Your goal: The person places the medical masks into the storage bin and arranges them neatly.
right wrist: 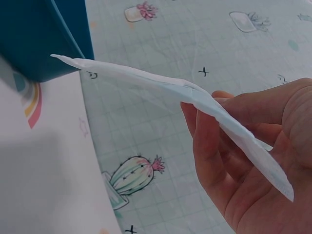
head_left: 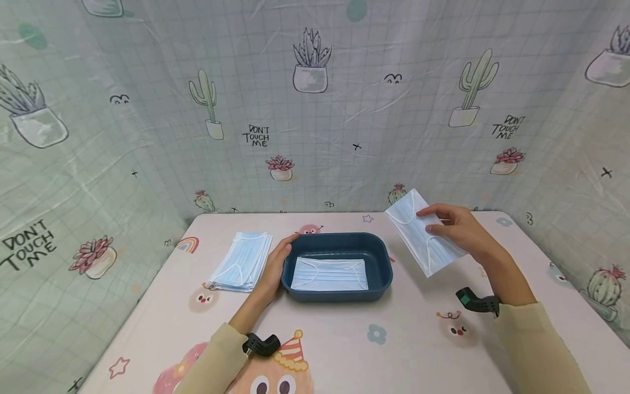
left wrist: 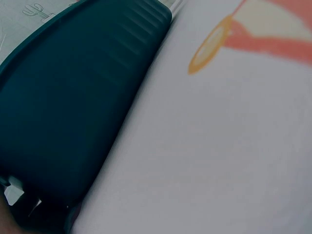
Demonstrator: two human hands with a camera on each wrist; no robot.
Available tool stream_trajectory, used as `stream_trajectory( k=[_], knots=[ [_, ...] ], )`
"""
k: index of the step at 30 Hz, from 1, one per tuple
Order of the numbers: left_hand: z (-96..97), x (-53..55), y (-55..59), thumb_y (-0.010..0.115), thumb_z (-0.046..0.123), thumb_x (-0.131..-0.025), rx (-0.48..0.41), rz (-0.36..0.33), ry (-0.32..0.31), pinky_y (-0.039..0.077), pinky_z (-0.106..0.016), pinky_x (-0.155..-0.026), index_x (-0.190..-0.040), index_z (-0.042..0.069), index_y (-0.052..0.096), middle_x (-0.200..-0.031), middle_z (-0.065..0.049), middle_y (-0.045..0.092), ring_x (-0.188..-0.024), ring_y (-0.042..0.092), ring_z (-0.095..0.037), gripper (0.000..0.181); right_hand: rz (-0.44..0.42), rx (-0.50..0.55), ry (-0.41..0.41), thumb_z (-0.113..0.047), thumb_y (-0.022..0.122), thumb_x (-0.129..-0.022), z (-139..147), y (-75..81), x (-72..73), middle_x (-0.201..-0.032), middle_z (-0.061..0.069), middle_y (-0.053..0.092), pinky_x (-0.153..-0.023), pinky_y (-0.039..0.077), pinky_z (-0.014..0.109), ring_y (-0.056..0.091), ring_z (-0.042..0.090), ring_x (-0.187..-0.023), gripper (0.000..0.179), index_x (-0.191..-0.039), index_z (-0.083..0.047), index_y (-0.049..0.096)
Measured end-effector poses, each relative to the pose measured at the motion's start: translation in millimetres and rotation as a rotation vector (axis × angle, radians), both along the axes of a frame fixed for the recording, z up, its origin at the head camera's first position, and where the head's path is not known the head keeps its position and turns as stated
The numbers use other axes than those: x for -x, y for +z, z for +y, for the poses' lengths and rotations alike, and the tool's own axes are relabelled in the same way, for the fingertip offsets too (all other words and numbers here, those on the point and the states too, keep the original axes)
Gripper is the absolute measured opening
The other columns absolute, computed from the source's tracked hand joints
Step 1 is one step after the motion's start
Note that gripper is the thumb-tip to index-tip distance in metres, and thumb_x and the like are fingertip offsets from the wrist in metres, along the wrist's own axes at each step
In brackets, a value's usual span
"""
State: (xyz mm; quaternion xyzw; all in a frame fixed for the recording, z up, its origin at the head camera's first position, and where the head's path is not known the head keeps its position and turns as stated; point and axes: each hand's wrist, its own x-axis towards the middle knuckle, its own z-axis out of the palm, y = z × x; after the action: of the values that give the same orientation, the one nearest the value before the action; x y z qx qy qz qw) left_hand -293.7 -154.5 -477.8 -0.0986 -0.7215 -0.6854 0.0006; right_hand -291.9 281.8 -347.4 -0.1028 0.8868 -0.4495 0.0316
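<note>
A light blue face mask point(head_left: 418, 232) with white ear loops is pinched between the thumb and fingers of my right hand point(head_left: 458, 227), raised and tilted to the right of a dark blue bin point(head_left: 339, 296). The right wrist view shows the mask point(right wrist: 170, 87) edge-on, with the fingers bent at its near part. My left hand point(head_left: 270, 273) lies along the bin's left end, fingers stretched toward its far left corner. Inside the bin lies another mask point(head_left: 330, 275), flat and lengthwise. In the left wrist view, the bin's wall point(left wrist: 73, 107) hides most of that hand.
A stack of several blue masks point(head_left: 242, 262) lies left of the bin, beside the left hand. The table point(head_left: 344, 345) has a pale cover with cartoon prints. A curtain point(head_left: 364, 120) printed with cacti hangs behind it and at both sides.
</note>
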Motion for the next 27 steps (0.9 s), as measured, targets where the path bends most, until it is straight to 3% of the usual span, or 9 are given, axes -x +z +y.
stream_trajectory(
  k=[19,27],
  knots=[
    [-1.6,-1.1,-5.2,0.032,0.030,-0.113,0.002,0.006,0.000,0.014,-0.049,-0.133,-0.153,0.022,0.049,-0.164,-0.002,0.041,-0.159,0.026,-0.024,0.045,0.024,0.034,0.028,-0.018,0.065,-0.101,-6.1,3.0,-6.0,-0.152,0.024,0.046,-0.076,0.057,0.025,0.058,0.031,-0.105,0.042,-0.141,-0.006,0.058],
    [0.9,-2.0,-6.0,0.031,0.028,-0.113,0.003,0.011,0.003,0.014,-0.049,-0.133,-0.154,0.020,0.049,-0.165,-0.003,0.041,-0.159,0.026,-0.024,0.045,0.047,0.054,0.048,-0.018,0.066,-0.101,-7.7,2.7,-9.0,-0.146,0.024,0.050,-0.073,0.059,0.026,0.062,0.021,-0.095,0.041,-0.140,-0.005,0.059]
  ],
)
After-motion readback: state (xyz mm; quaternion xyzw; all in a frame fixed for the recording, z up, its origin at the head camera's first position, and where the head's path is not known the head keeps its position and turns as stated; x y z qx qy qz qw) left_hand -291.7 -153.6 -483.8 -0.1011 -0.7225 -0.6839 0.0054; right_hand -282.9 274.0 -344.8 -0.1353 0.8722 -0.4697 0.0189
